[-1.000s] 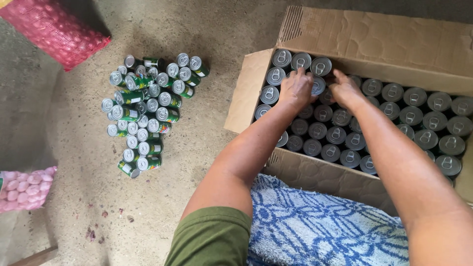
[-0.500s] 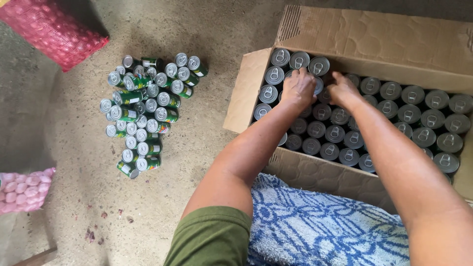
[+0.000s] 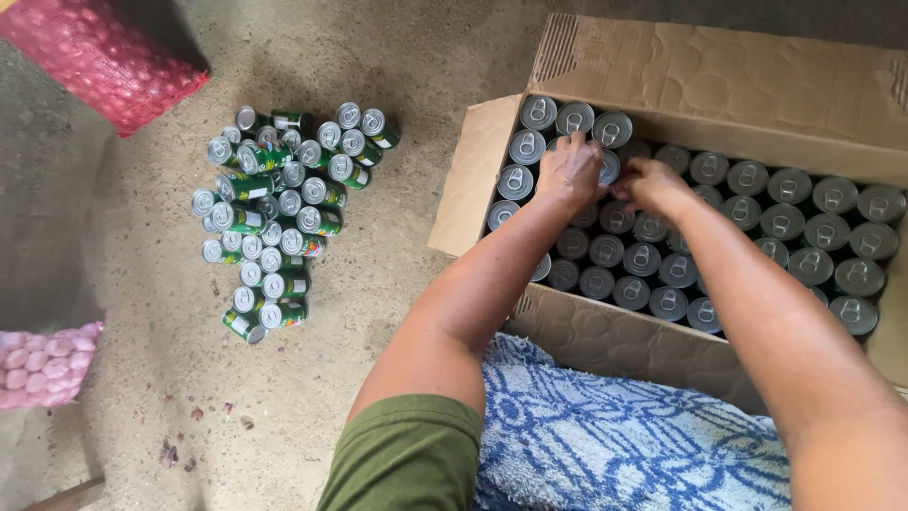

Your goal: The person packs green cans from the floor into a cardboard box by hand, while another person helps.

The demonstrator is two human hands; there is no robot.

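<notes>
Head view: both my hands were in the box [image 3: 492, 180], near its left end. Left hand [image 3: 570, 168] curled over a can [image 3: 608, 167]; right hand [image 3: 653, 185] pinched beside it. Grey-topped cans nearly filled the box. A green-labelled pile [image 3: 284, 213] lay on the floor [image 3: 397, 57], unpacked. Pink mesh sacks [image 3: 95, 57] sat at the floor's left edge.
</notes>
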